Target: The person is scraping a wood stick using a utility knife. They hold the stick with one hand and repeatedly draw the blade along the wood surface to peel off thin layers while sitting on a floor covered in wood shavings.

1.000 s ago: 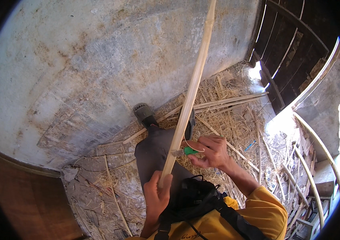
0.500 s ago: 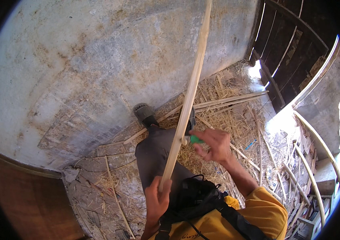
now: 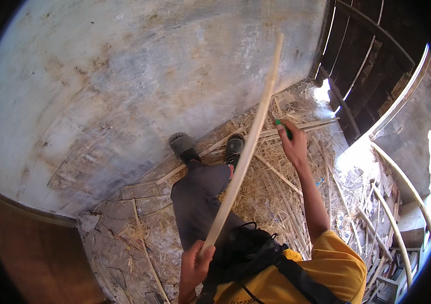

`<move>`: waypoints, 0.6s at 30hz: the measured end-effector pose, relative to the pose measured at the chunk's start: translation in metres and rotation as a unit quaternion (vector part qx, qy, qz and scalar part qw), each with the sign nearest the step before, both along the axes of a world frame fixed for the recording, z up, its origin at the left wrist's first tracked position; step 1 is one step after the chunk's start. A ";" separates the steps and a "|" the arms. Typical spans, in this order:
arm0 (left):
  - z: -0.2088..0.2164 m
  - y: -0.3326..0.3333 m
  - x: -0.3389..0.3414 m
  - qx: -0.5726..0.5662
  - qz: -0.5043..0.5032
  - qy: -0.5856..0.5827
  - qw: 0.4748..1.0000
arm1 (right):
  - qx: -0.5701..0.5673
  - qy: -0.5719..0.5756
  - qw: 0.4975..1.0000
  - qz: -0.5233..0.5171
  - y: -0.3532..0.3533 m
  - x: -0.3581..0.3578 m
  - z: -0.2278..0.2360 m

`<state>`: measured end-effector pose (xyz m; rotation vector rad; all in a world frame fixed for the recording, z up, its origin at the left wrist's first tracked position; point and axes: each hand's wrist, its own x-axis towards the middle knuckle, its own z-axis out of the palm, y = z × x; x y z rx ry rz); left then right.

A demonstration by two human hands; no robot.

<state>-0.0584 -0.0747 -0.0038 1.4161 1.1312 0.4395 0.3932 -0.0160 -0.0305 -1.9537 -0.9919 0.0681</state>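
My left hand [image 3: 195, 264] is closed around the lower end of a long pale bamboo or wooden strip [image 3: 245, 158]. The strip slants up and away to the right across my lap, its far end free in front of the wall. Off to the right, beside the upper half of the strip and apart from it, my right hand [image 3: 293, 144] grips a tool with a green handle [image 3: 284, 129]. Its working end is too thin and blurred to make out.
Shavings [image 3: 248, 195] cover the floor around my shoes [image 3: 182, 145]. Split strips [image 3: 304, 125] lie at the foot of the stained wall [image 3: 139, 86]. Long curved poles [image 3: 397, 228] lean at the right, near dark wooden boards [image 3: 365, 66]. A brown panel [image 3: 33, 248] stands lower left.
My right hand has moved up and away along the strip with the green-handled tool, clear of the wood. The strip's far end has come lower into view; my left hand keeps its hold.
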 end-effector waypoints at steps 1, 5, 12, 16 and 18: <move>0.002 0.004 0.004 -0.012 0.017 -0.012 1.000 | 0.002 0.010 0.999 0.035 -0.002 0.000 -0.006; 0.014 0.018 0.020 -0.055 0.061 -0.055 0.995 | -0.156 0.011 0.978 0.138 -0.014 -0.015 -0.028; 0.006 0.028 0.034 -0.048 0.049 -0.103 0.992 | -0.100 0.154 0.948 0.259 -0.027 -0.058 -0.004; 0.000 0.030 0.043 -0.036 0.042 -0.100 0.993 | 0.054 0.381 0.875 0.293 -0.029 -0.084 0.007; -0.009 0.031 0.042 0.006 0.020 -0.106 0.994 | 0.081 0.430 0.844 0.311 -0.030 -0.099 0.024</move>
